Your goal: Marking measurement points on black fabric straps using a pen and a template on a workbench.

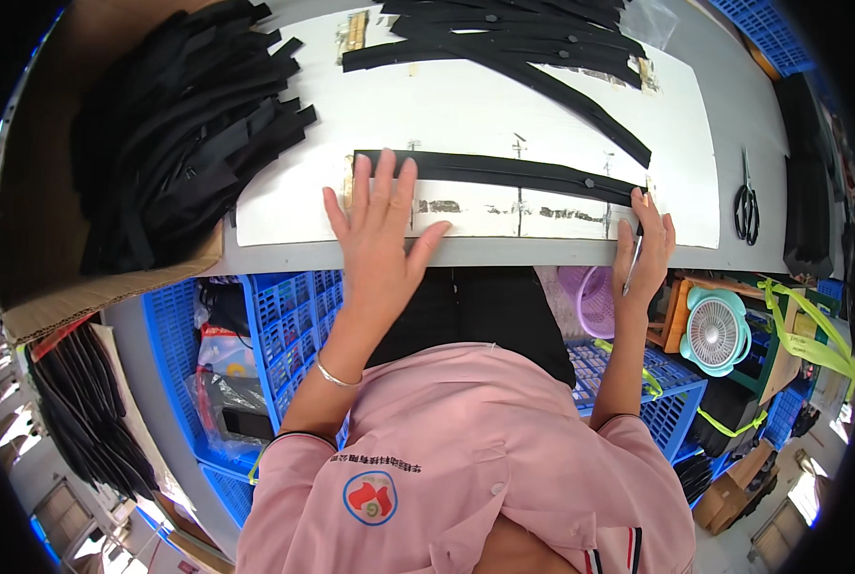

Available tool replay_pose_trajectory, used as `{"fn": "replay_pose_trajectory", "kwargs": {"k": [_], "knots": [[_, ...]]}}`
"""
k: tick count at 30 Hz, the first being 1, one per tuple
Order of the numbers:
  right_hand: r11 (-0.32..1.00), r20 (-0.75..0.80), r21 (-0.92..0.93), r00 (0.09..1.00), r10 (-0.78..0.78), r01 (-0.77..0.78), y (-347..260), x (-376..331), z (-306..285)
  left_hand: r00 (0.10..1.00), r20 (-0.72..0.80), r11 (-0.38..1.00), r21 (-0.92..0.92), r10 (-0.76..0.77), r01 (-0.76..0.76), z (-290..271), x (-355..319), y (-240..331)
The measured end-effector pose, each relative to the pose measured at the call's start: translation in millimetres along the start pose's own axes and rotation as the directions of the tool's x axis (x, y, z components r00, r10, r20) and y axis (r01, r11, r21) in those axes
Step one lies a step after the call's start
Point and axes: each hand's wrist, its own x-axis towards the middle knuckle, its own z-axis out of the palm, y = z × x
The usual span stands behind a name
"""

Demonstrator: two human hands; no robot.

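Note:
A flat black fabric strip (504, 174) with a dark round snap near its right end lies across a white board (681, 124) that bears pencil and marker lines. My left hand (377, 230) is spread open, its fingertips resting on the strip's left end. At the opposite end, my right hand (649, 253) touches the strip with its fingertips and keeps a slim silver pen (634, 260) between its fingers. Farther back, one more black strip (571, 100) slants to the right out of a heap of similar strips (513, 24).
A cardboard box (40, 191) full of black strips (188, 143) stands at left, overlapping the board. Black-handled scissors (747, 212) lie right of the board on the grey table (755, 77). Blue crates (298, 325) and a turquoise fan (715, 331) are below the table's near edge.

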Motion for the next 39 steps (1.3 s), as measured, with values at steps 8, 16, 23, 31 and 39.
{"fn": "replay_pose_trajectory", "kwargs": {"k": [8,16,23,31,39], "knots": [[0.999,0.025,-0.043,0.999,0.028,-0.027,-1,4,-4,0.993,0.108,0.999,0.043,-0.037,0.033,-13,-18,-17],[0.955,-0.002,0.233,0.982,0.187,-0.182,-65,34,-11,0.999,0.048,0.999,-0.031,-0.022,0.023,-9,-20,-21],[0.422,0.426,0.784,0.889,0.168,-0.455,-170,77,27,0.997,0.064,0.999,-0.019,-0.043,0.045,-9,-21,-22],[0.599,0.415,0.713,0.908,0.058,-0.364,-191,77,76,0.998,0.043,0.999,-0.022,-0.039,0.040,-6,-20,-21],[0.743,0.354,0.626,0.935,-0.003,-0.235,-192,77,79,0.999,0.026,0.999,-0.030,-0.030,0.031,-5,-21,-22]]}}
